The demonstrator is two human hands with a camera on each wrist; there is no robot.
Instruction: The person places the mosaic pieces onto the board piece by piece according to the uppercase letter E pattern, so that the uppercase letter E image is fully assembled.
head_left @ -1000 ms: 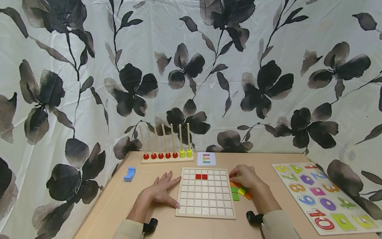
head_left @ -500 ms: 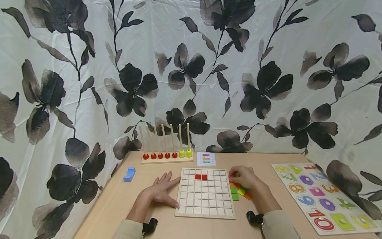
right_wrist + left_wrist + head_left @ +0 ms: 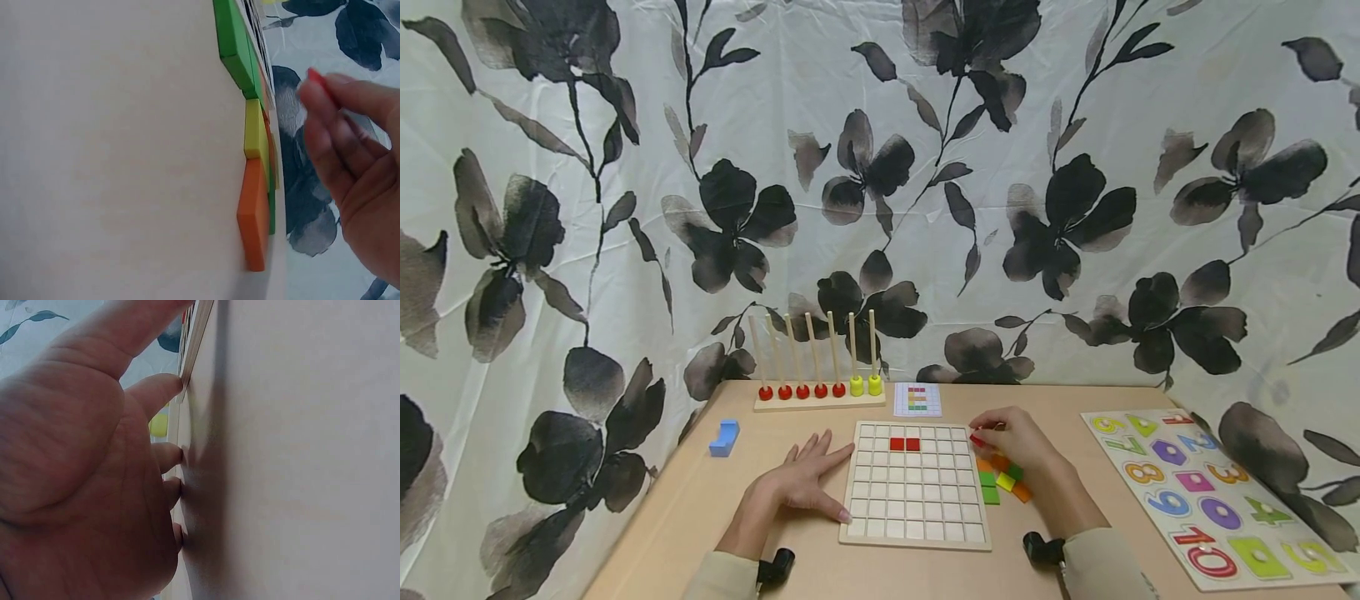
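A white gridded board [image 3: 917,506] lies in the middle of the table, with two red squares [image 3: 905,444] side by side in its second row. My left hand [image 3: 801,483] is spread beside it, forefinger and thumb touching its left edge. In the left wrist view, the left fingertips [image 3: 172,384] meet the board's side. Between thumb and fingers, my right hand [image 3: 1018,442] pinches a small red tile [image 3: 317,76], raised just off the board's upper right edge. Below that hand lie loose green tiles [image 3: 989,495], a yellow tile [image 3: 1006,481] and orange tiles [image 3: 1021,492], partly covered by it.
Behind the board stand a peg abacus [image 3: 820,402] with red and yellow beads and a small pattern card [image 3: 917,400]. A blue block [image 3: 725,438] sits at the left. On the right lies a number puzzle board [image 3: 1213,500]. A floral cloth [image 3: 955,250] hangs behind the table.
My right hand has lifted slightly from the loose tiles, and a red tile now shows between its fingers. The left hand and the board stay in place.
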